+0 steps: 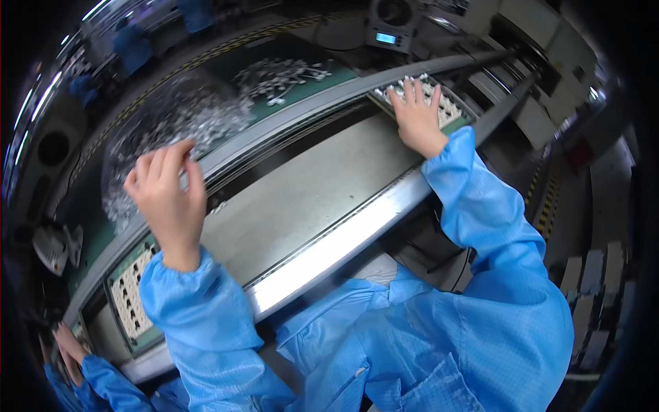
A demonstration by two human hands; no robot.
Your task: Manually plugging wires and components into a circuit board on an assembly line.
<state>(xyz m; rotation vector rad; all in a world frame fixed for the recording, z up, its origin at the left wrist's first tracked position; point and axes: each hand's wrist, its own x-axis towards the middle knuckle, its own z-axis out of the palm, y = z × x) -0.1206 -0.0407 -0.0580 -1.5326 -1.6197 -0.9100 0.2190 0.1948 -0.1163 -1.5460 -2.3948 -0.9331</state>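
My right hand (417,118) lies with its fingers spread over a tray (449,110) of cream-coloured pieces with dark spots, at the far right end of the conveyor. Its fingertips reach the tray's far side, where small shiny parts show. On the left my left hand (167,199) is raised over the conveyor's far rail, next to a clear plastic bag (199,113) of small silvery-white parts. Its fingers are curled toward the thumb. Something pale shows in the gap, too small to name. A second tray (130,295) of cream pieces lies beyond my left forearm.
The grey conveyor bed (302,199) runs between metal rails, the near one (329,244) close to my body. Loose white parts (281,77) lie on a green surface behind. A device with a lit display (386,38) stands at the back. Another person's hands (68,347) are at lower left.
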